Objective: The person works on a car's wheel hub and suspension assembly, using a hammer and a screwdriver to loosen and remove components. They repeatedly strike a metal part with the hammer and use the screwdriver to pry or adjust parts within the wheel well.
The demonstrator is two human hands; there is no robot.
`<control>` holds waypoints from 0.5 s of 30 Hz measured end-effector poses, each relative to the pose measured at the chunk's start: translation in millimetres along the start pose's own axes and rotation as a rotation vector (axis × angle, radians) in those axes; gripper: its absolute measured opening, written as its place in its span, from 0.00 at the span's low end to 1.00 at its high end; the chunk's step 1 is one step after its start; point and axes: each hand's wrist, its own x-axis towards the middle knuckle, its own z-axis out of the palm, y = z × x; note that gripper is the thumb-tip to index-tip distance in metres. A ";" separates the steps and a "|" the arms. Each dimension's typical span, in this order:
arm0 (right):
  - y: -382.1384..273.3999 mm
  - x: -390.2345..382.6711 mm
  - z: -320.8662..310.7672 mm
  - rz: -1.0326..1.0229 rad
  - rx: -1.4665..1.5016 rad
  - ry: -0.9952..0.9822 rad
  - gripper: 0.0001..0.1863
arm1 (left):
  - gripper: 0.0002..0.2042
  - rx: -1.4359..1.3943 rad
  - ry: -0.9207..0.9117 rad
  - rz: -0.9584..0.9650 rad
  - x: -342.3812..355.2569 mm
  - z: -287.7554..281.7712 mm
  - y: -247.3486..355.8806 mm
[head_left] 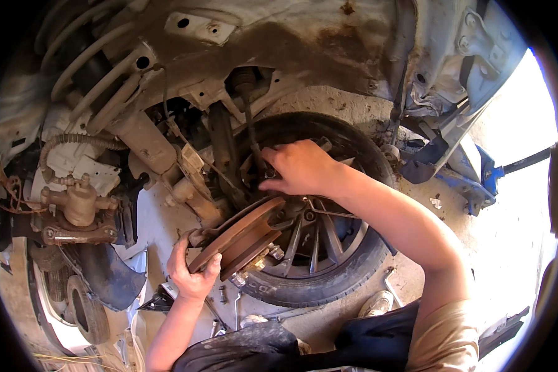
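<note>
Head view shows the left hand point(195, 279) holding a rusty brake disc point(245, 239) at its left edge, thumb on the near side and fingers round the other; part of those fingers is lost behind the rim. This grip is closed on the disc, which is tilted in front of the lower left part of a spoked wheel point(347, 282). Shiny nuts point(276, 251) stick out on its lower right side, while its upper face is turned too edge-on to make out.

Above the disc, the right hand point(301, 166) reaches in beside the lower end of a dark rod point(252, 127). Its forefinger and thumb are spread, with something small and dark between them; shadow swallows the detail, so I cannot tell whether this grip pinches it or just touches it. The remaining fingers are folded out of sight.

The right forearm crosses the wheel and covers part of its right side; the disc hides more of it at the left. At upper left, a coil spring point(99, 68) fades into the black fisheye rim, with a brake caliper point(80, 208) below it. Bright glare washes out the ground at right, near a blue jack point(483, 180). Dark trousers point(248, 347) are cut off by the lower edge.
</note>
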 end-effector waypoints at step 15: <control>35.7 -19.3 -4.6 0.059 0.098 0.125 0.20 | 0.34 0.015 -0.023 -0.026 -3.3 0.4 0.7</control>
